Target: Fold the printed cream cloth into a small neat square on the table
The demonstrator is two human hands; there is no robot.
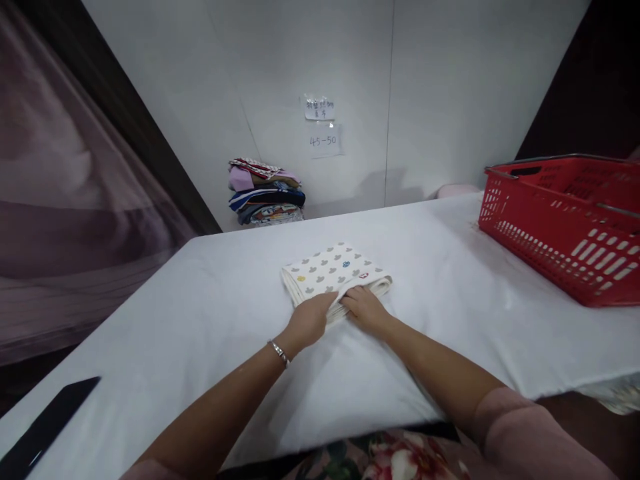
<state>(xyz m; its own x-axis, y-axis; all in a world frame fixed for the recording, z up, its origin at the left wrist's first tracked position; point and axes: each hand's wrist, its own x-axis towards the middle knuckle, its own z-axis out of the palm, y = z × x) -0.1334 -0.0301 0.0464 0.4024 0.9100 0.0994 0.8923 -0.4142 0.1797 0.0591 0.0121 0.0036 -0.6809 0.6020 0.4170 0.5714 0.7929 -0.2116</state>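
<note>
A soft, light folded cloth is pressed at its near edge by left hand and right hand, both open; probably best gripped there.

folded cloth: near edge under left hand, right hand | red basket: cropped right | wall note: unreadable

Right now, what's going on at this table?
A person has both hands on the near edge of a folded patterned cloth lying on the white-covered table: the left hand and the right hand are side by side. Whether they press or pinch it is unclear. A red plastic basket sits at the right, a stack of folded clothes is against the far wall, and a dark flat object lies at the near-left edge.
</note>
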